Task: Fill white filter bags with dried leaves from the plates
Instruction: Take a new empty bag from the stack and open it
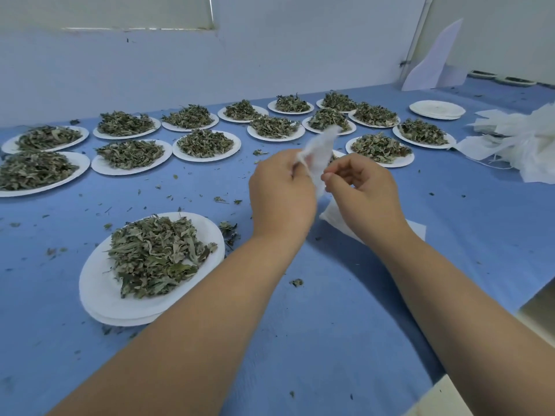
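Over the middle of the tabletop [330, 310], the left hand [282, 190] grips a white filter bag [319, 151] in curled fingers, and the right hand [360, 190] pinches its lower edge. A plate [99, 295] of dried leaves [153, 253] sits near the front edge.

A blue cloth [330, 325] is covering the whole worktop, lying flat and running back to a white wall [270, 55]. A pale recessed panel [120, 10] is sitting high in that wall on the left. In the far right corner a thin metal strip [416, 40] is rising, with a white cut sheet [432, 61] leaning just beside it. Two dark shallow trays [483, 74] are lying along the right wall, near the sheet
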